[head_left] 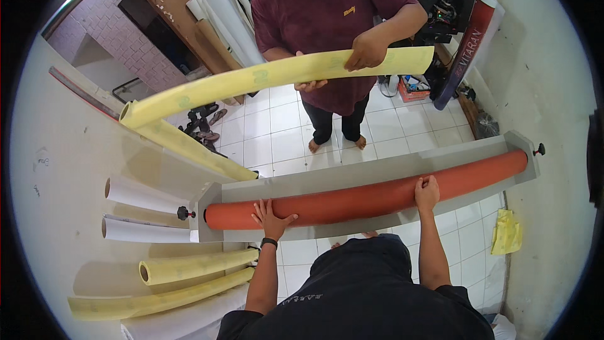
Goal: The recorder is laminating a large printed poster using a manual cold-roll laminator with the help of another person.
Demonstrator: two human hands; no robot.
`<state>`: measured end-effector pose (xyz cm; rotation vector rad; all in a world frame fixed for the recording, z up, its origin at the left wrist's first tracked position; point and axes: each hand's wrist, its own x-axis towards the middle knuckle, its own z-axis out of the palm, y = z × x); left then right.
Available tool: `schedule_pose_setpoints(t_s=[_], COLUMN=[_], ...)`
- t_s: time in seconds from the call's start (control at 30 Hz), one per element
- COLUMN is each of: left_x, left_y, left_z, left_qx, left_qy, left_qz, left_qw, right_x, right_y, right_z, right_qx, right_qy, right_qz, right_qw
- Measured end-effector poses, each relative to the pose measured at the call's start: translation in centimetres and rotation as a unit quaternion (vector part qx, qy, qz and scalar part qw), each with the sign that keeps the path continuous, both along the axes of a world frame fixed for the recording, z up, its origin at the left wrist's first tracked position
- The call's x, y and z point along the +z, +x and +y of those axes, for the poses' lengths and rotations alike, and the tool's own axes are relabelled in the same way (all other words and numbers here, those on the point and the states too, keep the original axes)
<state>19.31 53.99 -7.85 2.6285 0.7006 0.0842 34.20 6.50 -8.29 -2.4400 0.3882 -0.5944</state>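
A long red roller (352,200) lies across in front of me in a grey metal frame (270,184). My left hand (272,221) rests on the roller's left part, open, with its fingers spread and palm down; a dark band circles that wrist. Farther right, my right hand (427,192) touches the roller with its fingers curled closed; what they hold, if anything, is hidden. Black knobs (185,213) stick out at both ends of the frame. Across from me, a person in a maroon shirt (314,19) holds a long yellow-wrapped roll (270,77) level with both hands.
White rolls (150,196) and yellow-wrapped rolls (195,267) jut from the left wall. Another yellow roll (198,150) lies beyond the frame's left end. A large printing machine (447,6) stands at the back right. Shoes (202,127) lie on the tiles, and a yellow sheet (506,233) lies at right.
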Motion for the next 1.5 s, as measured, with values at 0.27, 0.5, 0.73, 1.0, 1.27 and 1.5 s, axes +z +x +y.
schedule_pose_setpoints(t_s=[0.27,0.5,0.73,1.0,1.27,1.5], left_x=[-0.7,-1.9,-1.4,-1.2,-2.0,-0.2], left_y=[-1.4,-2.2,-2.6,-3.2,-3.7,-3.0], left_z=[-2.9,-4.7,-4.9,-4.9,-4.8,-4.4], left_qx=[0.121,0.190,0.182,0.174,0.170,0.010], left_qy=[0.002,-0.077,-0.087,-0.102,-0.113,0.021], left_qz=[-0.029,-0.137,-0.132,-0.124,-0.128,-0.054], left_qw=[0.992,0.969,0.971,0.972,0.971,0.998], right_x=[-0.3,-0.7,-0.4,-0.5,-0.1,-0.9], right_y=[0.0,-0.3,-1.1,-1.6,-2.3,-2.9], right_z=[-0.2,-0.4,-0.5,-0.7,-0.5,-0.6], right_qx=[0.000,0.002,-0.003,-0.009,-0.023,-0.033], right_qy=[0.012,0.011,0.023,0.045,0.084,0.087], right_qz=[0.009,-0.028,0.030,0.009,0.004,-0.002], right_qw=[1.000,1.000,0.999,0.999,0.996,0.996])
